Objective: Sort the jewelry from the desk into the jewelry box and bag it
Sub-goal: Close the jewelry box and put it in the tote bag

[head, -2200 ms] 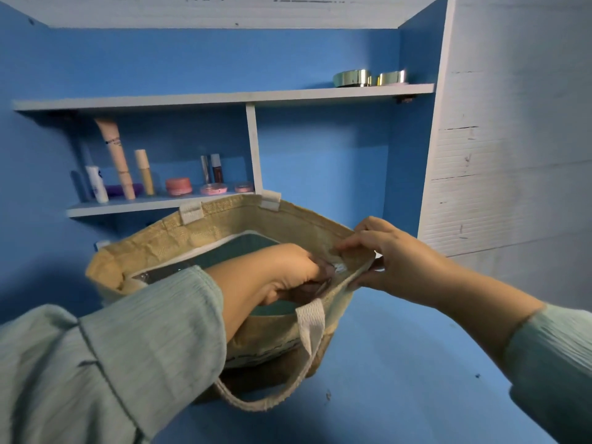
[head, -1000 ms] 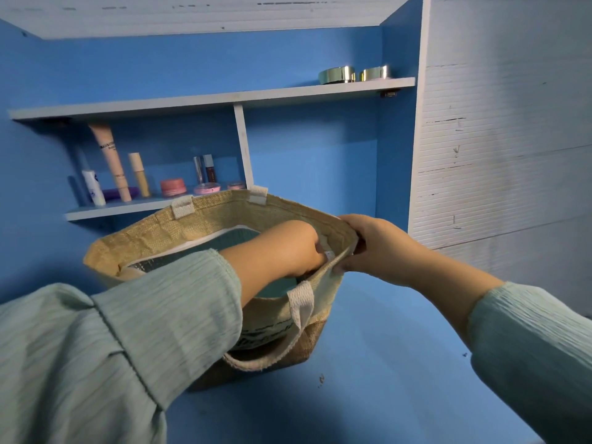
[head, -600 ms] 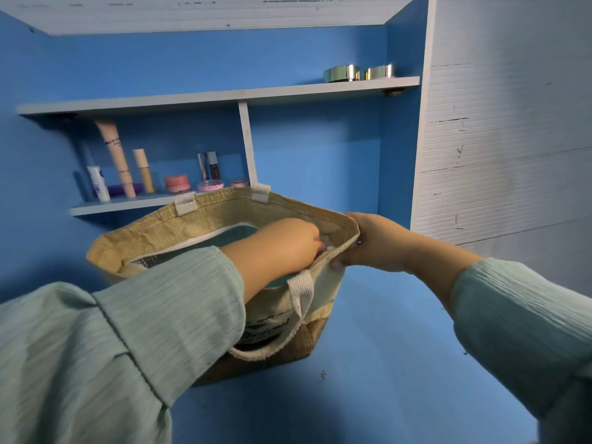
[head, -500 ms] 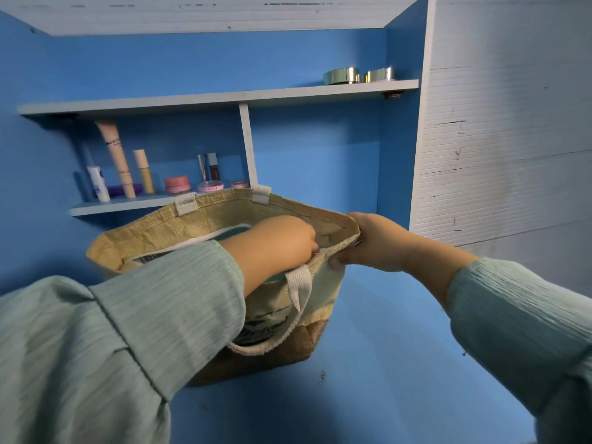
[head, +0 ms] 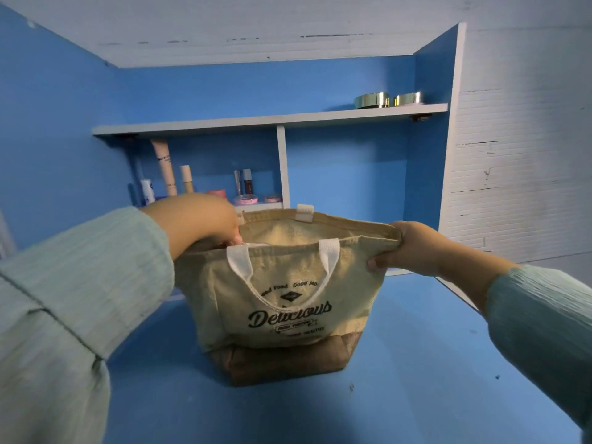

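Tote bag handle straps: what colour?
White, against the beige tote bag; handle straps show best in the head view.

- Bag: coarse woven canvas, matt, cream body, a darker brown band at the base that I read as rougher weave; black lettering printed flat.
- Bag handles: white webbing, soft, matt.
- Sleeves: pale green crinkled cloth, fine ribbed texture.
- Desk top: blue, smooth, low sheen, a few small specks.
- Shelf boards: white painted, matt, edges scuffed.
- Right wall panel: white, ribbed, chipped in spots.
- 2 round tins on the upper shelf: gold metal, mirror glossy.
- Tubes on the lower shelf: I take them for smooth plastic.
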{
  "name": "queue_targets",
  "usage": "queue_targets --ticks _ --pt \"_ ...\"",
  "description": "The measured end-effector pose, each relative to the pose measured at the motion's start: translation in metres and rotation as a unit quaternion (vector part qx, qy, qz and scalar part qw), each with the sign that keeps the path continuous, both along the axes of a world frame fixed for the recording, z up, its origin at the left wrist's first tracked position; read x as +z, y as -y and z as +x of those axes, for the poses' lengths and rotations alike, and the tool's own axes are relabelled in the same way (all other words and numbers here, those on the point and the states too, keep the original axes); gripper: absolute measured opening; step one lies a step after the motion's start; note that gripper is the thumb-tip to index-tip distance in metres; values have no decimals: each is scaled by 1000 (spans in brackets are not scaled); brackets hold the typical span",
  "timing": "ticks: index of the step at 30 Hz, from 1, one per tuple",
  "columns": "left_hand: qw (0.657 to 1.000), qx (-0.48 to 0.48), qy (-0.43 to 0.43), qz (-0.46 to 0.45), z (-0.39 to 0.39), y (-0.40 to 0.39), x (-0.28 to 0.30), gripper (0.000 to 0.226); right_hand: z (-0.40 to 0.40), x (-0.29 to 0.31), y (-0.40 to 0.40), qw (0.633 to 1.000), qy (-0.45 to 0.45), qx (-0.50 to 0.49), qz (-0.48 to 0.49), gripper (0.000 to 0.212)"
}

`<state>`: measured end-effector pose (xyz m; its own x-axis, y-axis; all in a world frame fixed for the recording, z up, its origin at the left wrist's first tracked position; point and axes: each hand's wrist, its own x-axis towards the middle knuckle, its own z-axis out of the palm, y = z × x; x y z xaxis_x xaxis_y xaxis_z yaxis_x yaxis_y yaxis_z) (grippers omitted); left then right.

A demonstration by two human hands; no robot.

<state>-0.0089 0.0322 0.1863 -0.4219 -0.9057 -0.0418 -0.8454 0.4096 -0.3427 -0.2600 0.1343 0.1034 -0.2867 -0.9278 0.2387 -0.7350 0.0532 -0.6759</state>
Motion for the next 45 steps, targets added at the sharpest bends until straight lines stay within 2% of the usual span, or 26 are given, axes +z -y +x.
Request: queue_targets --ticks 3,8,13,16,19,21,25,30,33,35,36,37,38,40,41,42,43,45 --pt "998 37 -35 -20 21 12 2 37 2 3 1 1000 -9 -12 10 25" --pt "994 76 7 -74 58 17 9 40 6 8 0 999 -17 -30 23 22" --pt "990 94 -30 -98 78 19 6 35 5 12 7 999 -1 -26 35 21" --pt "984 47 -158 -67 85 23 -4 29 -1 9 8 998 48 -22 39 23" --pt "956 25 -292 -19 98 28 -15 24 -5 8 8 992 126 -10 26 26" --pt "954 23 -300 -10 102 30 -18 21 -5 9 10 988 153 1 20 25" --pt "965 15 -260 15 103 31 -12 20 -2 15 13 988 155 -3 15 22" --pt "949 17 -306 78 100 32 -5 23 -4 13 16 988 152 -18 19 23" --pt "908 13 -406 98 99 36 -11 18 -6 12 17 986 161 -24 22 22" --pt "853 -1 -514 96 99 38 -23 16 -8 9 18 985 170 -30 22 21" --pt "816 -10 -570 95 100 39 -31 25 -9 7 19 983 181 -31 18 22" --pt "782 -14 -616 100 101 40 -41 46 -10 5 19 980 195 -32 13 24" --pt "761 -16 -639 107 102 40 -51 72 -10 3 20 978 207 -33 8 25" --pt "743 -22 -653 142 101 39 -72 121 -8 -1 21 974 223 -34 -2 23" --pt "731 -27 -662 167 99 39 -84 134 -7 -4 22 972 234 -34 -7 21" --pt "714 -30 -672 194 96 41 -97 132 -7 -8 23 969 247 -32 -10 21" --pt "698 -31 -682 216 91 42 -109 118 -6 -11 25 965 259 -31 -11 21" --pt "662 -23 -714 226 81 42 -125 77 -5 -18 27 958 284 -34 -13 23"
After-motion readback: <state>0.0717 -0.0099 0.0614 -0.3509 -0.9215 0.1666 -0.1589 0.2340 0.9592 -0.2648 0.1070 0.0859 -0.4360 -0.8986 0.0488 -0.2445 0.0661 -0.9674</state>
